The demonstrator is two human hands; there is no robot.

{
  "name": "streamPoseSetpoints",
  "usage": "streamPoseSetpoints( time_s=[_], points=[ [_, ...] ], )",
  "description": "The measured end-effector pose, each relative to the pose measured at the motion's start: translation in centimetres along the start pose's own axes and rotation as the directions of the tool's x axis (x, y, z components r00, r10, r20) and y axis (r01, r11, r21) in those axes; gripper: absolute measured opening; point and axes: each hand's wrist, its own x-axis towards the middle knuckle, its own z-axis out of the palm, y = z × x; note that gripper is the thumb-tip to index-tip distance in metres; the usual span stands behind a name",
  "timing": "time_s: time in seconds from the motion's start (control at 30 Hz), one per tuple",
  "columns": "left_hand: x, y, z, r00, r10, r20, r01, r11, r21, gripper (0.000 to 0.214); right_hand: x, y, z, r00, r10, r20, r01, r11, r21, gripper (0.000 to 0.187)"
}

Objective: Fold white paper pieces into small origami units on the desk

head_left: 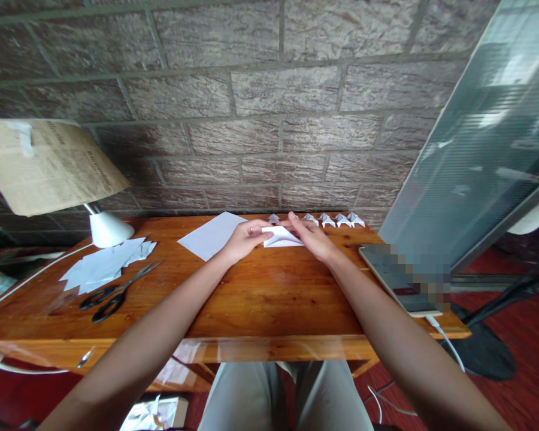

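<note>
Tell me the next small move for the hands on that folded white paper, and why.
Probably press the crease flat with the fingers of the right hand while the left hand steadies the corner. Both hands sit on the partly folded white paper piece on the orange-brown wooden table, and its front flap looks lifted rather than flat.

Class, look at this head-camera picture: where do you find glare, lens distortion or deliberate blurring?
Head view: soft glare lies on the wooden table near its middle; the brick wall shows bowed mortar lines, a wide-lens distortion; a pixelated patch masks part of the tablet; the folded paper is small yet fairly sharp.
</note>
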Motion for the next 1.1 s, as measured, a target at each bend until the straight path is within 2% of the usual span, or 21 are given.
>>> streamPoseSetpoints(
  time_s=[0.13,0.27,0.5,0.63,0.8,1.0,1.1],
  points=[
    [0.0,0.6,-0.1,0.994,-0.079,-0.077,0.072,0.993,-0.093,0.039,0.1,0.3,-0.3,0.994,-0.089,0.068,0.095,0.992,-0.078,0.047],
    [-0.3,0.9,0.0,0.992,-0.125,-0.015,0.122,0.984,-0.131,0.042,0.3,1.1,-0.5,0.995,-0.099,-0.004,0.097,0.981,-0.17,0.042],
    [-0.2,0.5,0.2,0.992,-0.12,0.045,0.124,0.986,-0.114,0.052,0.1,0.7,-0.4,0.997,-0.055,-0.052,0.051,0.996,-0.079,0.038],
    [-0.4,0.5,0.3,0.987,-0.1,0.124,0.109,0.992,-0.071,0.059,0.2,0.5,-0.3,0.992,-0.058,-0.115,0.057,0.998,-0.007,0.038],
    [-0.6,0.8,0.7,0.976,-0.117,0.182,0.131,0.989,-0.07,0.063,0.4,0.6,-0.3,0.977,-0.067,-0.201,0.088,0.991,0.098,0.048],
    [-0.6,0.8,1.0,0.981,-0.104,0.165,0.127,0.983,-0.134,0.053,0.5,0.6,-0.2,0.956,-0.081,-0.28,0.09,0.996,0.019,0.068],
    [-0.6,0.6,0.9,0.979,-0.139,0.149,0.164,0.971,-0.172,0.051,0.5,0.7,-0.2,0.953,-0.097,-0.285,0.097,0.995,-0.016,0.067]
  ],
)
